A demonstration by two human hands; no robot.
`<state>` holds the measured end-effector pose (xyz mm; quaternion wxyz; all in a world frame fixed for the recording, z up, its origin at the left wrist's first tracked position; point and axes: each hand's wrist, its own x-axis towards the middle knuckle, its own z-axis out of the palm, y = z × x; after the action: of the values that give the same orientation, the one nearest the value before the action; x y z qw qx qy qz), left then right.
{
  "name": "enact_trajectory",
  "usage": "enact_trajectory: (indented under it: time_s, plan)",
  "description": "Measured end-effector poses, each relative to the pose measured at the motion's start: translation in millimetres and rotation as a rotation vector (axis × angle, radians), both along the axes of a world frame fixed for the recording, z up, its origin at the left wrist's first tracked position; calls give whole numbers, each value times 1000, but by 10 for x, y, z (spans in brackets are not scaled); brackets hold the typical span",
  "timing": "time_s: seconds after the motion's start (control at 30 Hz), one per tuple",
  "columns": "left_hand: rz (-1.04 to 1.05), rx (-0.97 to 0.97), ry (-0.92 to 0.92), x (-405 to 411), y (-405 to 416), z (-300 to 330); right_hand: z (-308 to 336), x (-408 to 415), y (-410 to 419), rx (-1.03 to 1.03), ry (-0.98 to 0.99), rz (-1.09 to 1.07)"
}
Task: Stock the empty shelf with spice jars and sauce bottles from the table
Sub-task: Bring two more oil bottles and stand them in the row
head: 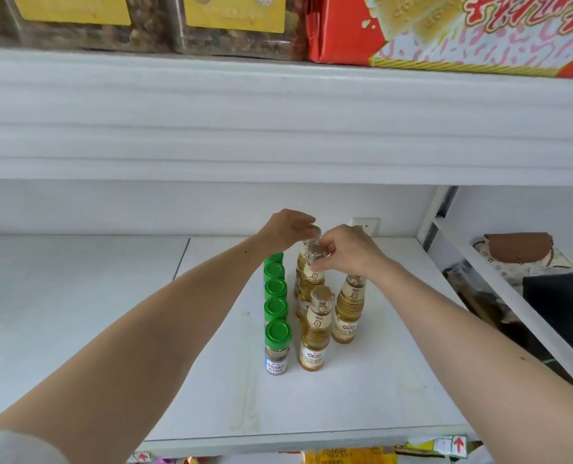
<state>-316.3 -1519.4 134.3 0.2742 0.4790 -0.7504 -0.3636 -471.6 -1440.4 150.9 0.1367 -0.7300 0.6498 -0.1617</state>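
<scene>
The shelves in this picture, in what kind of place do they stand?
Probably a small shop. White shelving holds one row of identical green-capped spice jars beside identical sauce bottles, boxed goods stand on the shelf above, and a price strip runs along the front edge.

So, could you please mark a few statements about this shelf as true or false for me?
1. The spice jars have green lids. True.
2. The jars stand in a row to the right of the sauce bottles. False: they stand to the left.
3. Both hands are at the tops of bottles at the back. True: left hand, right hand.
4. The shelf holds red boxes beside the bottles. False: a red box sits on the shelf above.
</scene>
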Motion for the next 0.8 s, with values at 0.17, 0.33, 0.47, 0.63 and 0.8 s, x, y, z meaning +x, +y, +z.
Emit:
enact_trajectory:
  time_s: [0.17,0.33,0.47,0.63,0.8]
  plan:
    - [-124,53,49,80,-34,-6,-22,21,-8,-13,-27,-23]
    - [-115,-8,40,58,-78,-18,-29,31,-19,-32,1,-29]
    - [-76,-29,35,50,-184,-53,-31,28,-40,-45,-23,-51]
    - [-77,-37,12,32,-236,-32,-26,55,-120,-44,-5,-57]
    - [-71,-26,21,11,-287,-59,-47,52,-182,-40,-24,-80]
